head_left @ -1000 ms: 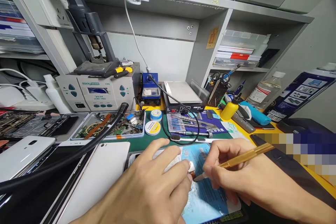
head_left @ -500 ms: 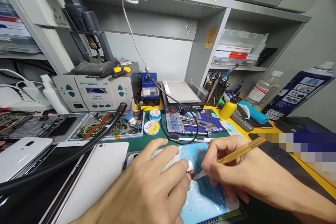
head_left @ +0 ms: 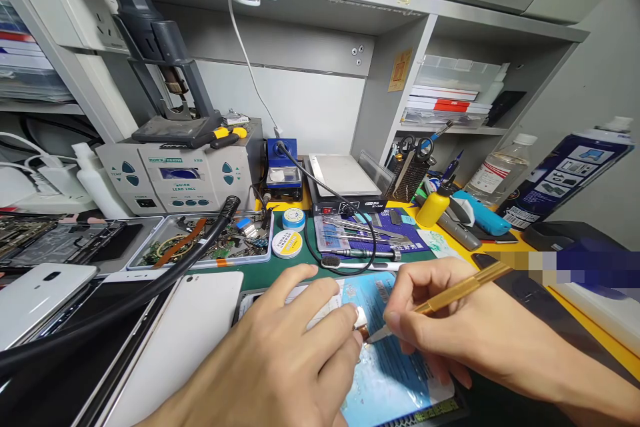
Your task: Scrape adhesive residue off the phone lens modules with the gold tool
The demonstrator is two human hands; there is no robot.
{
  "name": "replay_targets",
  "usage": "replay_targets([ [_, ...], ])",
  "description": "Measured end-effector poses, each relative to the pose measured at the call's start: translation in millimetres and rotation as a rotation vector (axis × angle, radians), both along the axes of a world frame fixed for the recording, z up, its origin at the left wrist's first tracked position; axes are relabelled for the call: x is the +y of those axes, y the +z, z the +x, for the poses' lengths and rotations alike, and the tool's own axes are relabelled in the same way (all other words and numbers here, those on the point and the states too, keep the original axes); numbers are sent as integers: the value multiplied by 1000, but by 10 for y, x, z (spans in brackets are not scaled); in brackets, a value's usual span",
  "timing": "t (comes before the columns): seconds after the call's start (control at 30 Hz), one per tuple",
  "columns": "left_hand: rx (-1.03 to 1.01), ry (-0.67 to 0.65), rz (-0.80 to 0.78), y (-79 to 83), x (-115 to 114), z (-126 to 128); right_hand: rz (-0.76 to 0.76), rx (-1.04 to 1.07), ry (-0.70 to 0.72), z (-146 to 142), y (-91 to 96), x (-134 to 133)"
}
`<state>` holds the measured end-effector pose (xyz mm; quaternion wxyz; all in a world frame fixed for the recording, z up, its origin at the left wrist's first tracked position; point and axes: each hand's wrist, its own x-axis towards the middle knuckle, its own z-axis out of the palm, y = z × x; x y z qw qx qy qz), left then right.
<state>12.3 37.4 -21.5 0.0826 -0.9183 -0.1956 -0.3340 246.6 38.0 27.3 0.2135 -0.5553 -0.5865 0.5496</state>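
My right hand (head_left: 445, 313) is closed in a pen-like grip round a slim gold-handled craft knife (head_left: 463, 287). Its pale pointed tip slants down to the lower edge of a small white-and-brown part (head_left: 362, 323). My left hand (head_left: 295, 347) reaches in from the left, its fingertips bent against that part from the other side; the thumb is hidden. Beneath both hands lies a light-blue printed sheet (head_left: 385, 380) with shiny specks on it. What the left fingers cover cannot be made out.
White phones (head_left: 195, 340) lie at left, crossed by a thick black hose (head_left: 150, 293). Behind are a tray of circuit boards (head_left: 250, 257), a hot-air station (head_left: 180, 177), round tins (head_left: 287, 243), a heating plate (head_left: 345, 177) and tweezers (head_left: 370, 230). Bottles (head_left: 500, 163) stand at right.
The camera view has shifted very slightly. Both hands, the knife and the small part keep practically the same positions.
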Motion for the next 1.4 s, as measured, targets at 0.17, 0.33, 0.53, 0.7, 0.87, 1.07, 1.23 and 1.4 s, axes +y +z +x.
replay_targets([
  [0.17, -11, -14, -27, 9, -19, 2, -24, 22, -17, 7, -2, -9],
  [0.33, 13, -1, -31, 1, -38, -6, -16, 37, -15, 11, -8, -2],
  [0.53, 13, -7, -33, -13, -13, -20, -25, 54, -31, -3, 1, 12],
  [0.7, 0, -9, -24, 28, -23, -3, -28, 71, -26, 4, -5, 1],
  [0.87, -2, -6, -19, 26, -29, 9, -30, 62, -26, 6, 2, -6],
  [1.07, 8, 19, -1, 48, -14, 35, -35, 79, -25, 13, -7, -7],
  [1.23, 31, 40, 34, 65, -21, 38, -21, 104, -25, 15, -11, -11],
  [1.4, 59, 45, 43, 40, -7, 45, -17, 92, -16, 2, -3, -14],
])
